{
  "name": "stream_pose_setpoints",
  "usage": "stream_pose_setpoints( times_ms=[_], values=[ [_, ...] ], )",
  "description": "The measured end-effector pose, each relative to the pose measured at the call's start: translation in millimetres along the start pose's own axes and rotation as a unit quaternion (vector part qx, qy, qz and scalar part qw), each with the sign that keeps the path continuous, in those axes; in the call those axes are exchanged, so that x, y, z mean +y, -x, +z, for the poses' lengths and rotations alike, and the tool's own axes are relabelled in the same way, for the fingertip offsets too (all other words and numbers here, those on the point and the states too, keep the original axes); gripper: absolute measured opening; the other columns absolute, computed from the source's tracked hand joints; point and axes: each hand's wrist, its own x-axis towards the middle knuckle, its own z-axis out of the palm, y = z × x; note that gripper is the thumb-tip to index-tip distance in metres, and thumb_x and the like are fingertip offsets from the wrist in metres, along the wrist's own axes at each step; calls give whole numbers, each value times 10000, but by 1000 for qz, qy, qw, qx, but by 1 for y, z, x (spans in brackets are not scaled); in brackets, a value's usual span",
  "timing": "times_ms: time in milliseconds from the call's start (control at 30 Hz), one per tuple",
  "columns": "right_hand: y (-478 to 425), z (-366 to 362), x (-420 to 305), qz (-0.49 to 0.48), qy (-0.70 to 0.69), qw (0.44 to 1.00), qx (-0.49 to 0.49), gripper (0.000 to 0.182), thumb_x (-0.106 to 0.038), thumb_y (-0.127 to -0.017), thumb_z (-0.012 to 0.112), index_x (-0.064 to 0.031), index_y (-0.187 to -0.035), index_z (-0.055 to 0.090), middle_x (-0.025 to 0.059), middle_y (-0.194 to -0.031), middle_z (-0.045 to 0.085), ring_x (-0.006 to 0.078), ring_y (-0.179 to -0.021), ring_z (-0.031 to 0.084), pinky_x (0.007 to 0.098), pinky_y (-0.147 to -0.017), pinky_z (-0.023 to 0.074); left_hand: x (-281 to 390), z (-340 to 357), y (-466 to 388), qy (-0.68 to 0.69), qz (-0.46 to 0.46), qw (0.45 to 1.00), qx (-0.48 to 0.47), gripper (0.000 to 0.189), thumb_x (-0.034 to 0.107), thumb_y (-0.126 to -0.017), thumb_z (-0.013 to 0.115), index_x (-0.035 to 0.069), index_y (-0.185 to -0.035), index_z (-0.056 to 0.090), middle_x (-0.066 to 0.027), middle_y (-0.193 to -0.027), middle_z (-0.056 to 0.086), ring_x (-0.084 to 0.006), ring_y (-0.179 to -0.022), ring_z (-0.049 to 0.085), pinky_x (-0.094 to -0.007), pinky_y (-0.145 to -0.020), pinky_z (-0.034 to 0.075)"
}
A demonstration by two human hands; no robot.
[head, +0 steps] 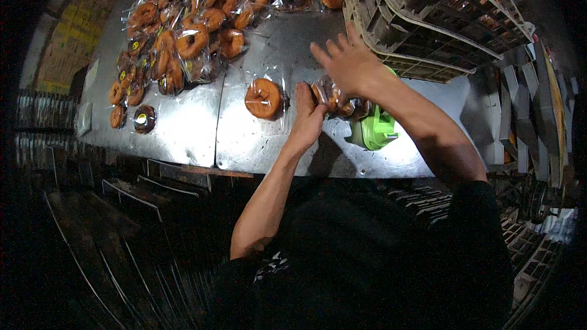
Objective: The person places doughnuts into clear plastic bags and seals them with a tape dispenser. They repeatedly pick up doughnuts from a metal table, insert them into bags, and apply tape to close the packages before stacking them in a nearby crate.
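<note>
My left hand is at the near middle of the metal table, its thumb and fingers against a row of clear-wrapped doughnuts. The row stands on edge, partly hidden by both arms. Above its far side my right hand is spread wide and slightly blurred, holding nothing. One brown ring doughnut lies flat in clear film just left of my left hand. Under my right forearm sits a bright green plastic device, partly covered; its kind is unclear.
Many wrapped doughnuts, some with yellow labels, are heaped at the far left of the metal table. A dark doughnut lies nearer. Stacked plastic crates rise close beyond my right hand. Metal racks stand at right.
</note>
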Motion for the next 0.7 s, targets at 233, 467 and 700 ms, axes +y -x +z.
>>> stream_pose_setpoints(
  times_ms=[233,467,700],
  values=[
    [60,-73,-34,104,-313,939,99,906,-294,-751,789,-108,-1501,316,179,-1324,529,363,-1262,476,566,-1149,221,-10,-92,-19,-616,121,772,97,901,380,-715,811,134,-1466,379,-230,-1418,370,-421,-1260,365,-544,-995,354],
    [65,-20,-124,34,-369,883,288,760,-203,-786,780,-68,-1427,394,136,-1317,523,322,-1215,510,536,-1061,376,54,-167,0,-96,-147,920,-351,796,671,-856,527,33,-1332,545,-245,-1127,637,-301,-880,660,-393,-715,536],
    [42,-16,-186,181,-811,492,260,693,-151,-893,699,-25,-1433,283,166,-1152,561,218,-824,623,350,-722,519,68,-135,36,266,-140,953,-37,711,670,-978,321,21,-1086,592,-62,-798,596,-164,-694,550,-317,-623,464]
  ],
)
